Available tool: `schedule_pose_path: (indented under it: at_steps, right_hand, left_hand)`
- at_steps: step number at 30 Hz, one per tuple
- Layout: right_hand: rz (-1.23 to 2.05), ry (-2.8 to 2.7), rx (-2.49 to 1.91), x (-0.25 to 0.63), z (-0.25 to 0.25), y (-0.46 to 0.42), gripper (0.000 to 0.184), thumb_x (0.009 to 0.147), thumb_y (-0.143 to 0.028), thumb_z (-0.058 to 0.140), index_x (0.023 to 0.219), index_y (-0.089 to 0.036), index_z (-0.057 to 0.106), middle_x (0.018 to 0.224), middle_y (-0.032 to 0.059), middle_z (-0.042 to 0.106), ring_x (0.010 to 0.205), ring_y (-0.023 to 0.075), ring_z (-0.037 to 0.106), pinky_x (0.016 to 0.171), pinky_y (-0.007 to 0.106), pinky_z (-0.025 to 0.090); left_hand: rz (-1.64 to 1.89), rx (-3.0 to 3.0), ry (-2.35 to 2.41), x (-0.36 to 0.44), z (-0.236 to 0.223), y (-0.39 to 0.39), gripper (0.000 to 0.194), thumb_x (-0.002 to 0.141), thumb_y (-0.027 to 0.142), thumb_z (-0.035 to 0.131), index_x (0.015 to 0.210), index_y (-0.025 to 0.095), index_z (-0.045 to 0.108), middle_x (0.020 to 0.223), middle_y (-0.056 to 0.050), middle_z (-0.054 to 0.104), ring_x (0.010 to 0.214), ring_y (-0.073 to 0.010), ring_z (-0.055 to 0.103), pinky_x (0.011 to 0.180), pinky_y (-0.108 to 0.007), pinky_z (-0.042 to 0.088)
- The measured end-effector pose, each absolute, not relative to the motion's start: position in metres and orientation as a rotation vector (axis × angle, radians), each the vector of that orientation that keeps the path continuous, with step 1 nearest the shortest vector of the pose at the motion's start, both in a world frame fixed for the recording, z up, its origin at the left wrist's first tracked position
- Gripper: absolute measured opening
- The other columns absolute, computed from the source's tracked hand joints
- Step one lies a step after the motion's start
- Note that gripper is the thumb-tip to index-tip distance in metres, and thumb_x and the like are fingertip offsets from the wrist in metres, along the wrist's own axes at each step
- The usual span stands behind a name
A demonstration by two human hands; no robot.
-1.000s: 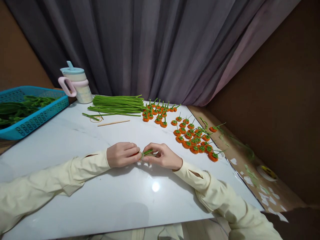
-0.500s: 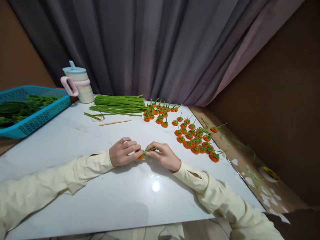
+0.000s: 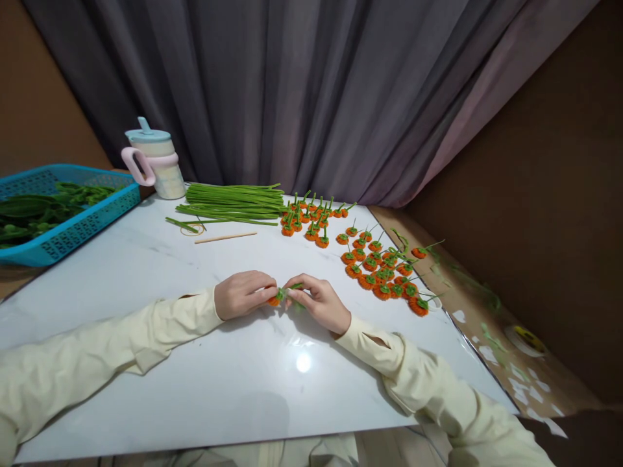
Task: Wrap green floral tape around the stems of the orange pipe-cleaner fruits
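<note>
Between my two hands, low over the table, is a small orange pumpkin point(image 3: 274, 301) of fuzzy craft stem with a green top. My left hand point(image 3: 244, 294) is closed on its orange body, the fingers covering much of it. My right hand point(image 3: 318, 301) pinches the green stem point(image 3: 294, 286) at the pumpkin's top, thumb and forefinger together. Several finished-looking pumpkins point(image 3: 367, 281) with green stems lie in a group to the right of my hands. Another group of pumpkins point(image 3: 322, 240) stands farther back, beside a bundle of green fuzzy stems point(image 3: 233, 201).
A thin wooden stick point(image 3: 226, 238) and a rubber band point(image 3: 191, 229) lie on the white table point(image 3: 195, 395). At the left is a blue basket point(image 3: 87, 224) with green leafy pieces, near a lidded cup point(image 3: 165, 168). Paper scraps point(image 3: 520, 392) and a tape roll point(image 3: 525, 340) lie at the right.
My left fingers have drawn closer together around the pumpkin, and more of its green top shows. My right hand keeps its pinch almost in place. The view has shifted slightly.
</note>
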State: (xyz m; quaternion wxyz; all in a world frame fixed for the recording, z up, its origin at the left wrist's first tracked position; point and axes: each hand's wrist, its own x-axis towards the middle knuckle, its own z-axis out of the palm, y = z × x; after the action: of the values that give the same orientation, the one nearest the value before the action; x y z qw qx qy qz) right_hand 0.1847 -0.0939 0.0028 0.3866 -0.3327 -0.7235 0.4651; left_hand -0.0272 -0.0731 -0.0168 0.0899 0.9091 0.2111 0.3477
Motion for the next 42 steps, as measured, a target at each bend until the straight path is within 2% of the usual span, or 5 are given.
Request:
schedule_pose_path:
  at_steps: [14,22,30,33,42]
  right_hand:
    - [1.06,-1.739,-0.882,0.185,0.0,-0.095,0.023,0.083,-0.037,0.059,0.095,-0.017,0.057,0.067,0.0016,0.067,0.066,0.0141,0.065,0.067,0.027,0.051]
    - [1.094,-1.716,-0.838,0.185,0.001,-0.097,0.028,0.082,-0.032,0.061,0.104,-0.016,0.053,0.069,0.0018,0.068,0.063,0.0136,0.064,0.064,0.026,0.05]
    - [1.098,-1.809,-0.858,0.184,-0.001,-0.096,0.034,0.082,-0.028,0.06,0.112,-0.016,0.05,0.068,0.0016,0.068,0.066,0.014,0.063,0.064,0.025,0.048]
    - [1.119,-1.812,-0.862,0.183,-0.002,-0.096,0.03,0.082,-0.029,0.06,0.109,-0.017,0.051,0.069,0.0015,0.068,0.064,0.0136,0.062,0.062,0.024,0.047]
    - [1.047,-1.856,-0.862,0.184,0.001,-0.097,0.014,0.085,-0.032,0.055,0.083,-0.018,0.056,0.072,0.0024,0.067,0.068,0.0137,0.064,0.063,0.023,0.048]
  left_hand:
    - [0.962,2.784,0.566,-0.03,-0.017,-0.066,0.022,0.092,0.021,0.039,0.093,0.02,0.061,0.092,-0.013,0.064,0.084,-0.0185,0.058,0.074,-0.029,0.046]
    - [0.994,2.53,0.683,-0.028,-0.021,-0.071,0.024,0.092,0.032,0.041,0.091,0.018,0.061,0.092,-0.014,0.064,0.085,-0.0197,0.058,0.08,-0.033,0.046]
    - [1.154,3.125,0.335,-0.026,-0.013,-0.065,0.019,0.092,0.014,0.037,0.098,0.017,0.055,0.088,-0.01,0.066,0.078,-0.0165,0.061,0.07,-0.026,0.05]
    - [1.358,3.176,0.256,-0.023,-0.008,-0.065,0.015,0.092,0.012,0.037,0.098,0.014,0.051,0.081,-0.009,0.066,0.07,-0.0156,0.06,0.065,-0.025,0.05]
    - [1.271,3.276,0.279,-0.025,-0.006,-0.068,0.012,0.092,0.013,0.042,0.1,0.017,0.05,0.083,-0.006,0.065,0.072,-0.0144,0.061,0.066,-0.024,0.05]
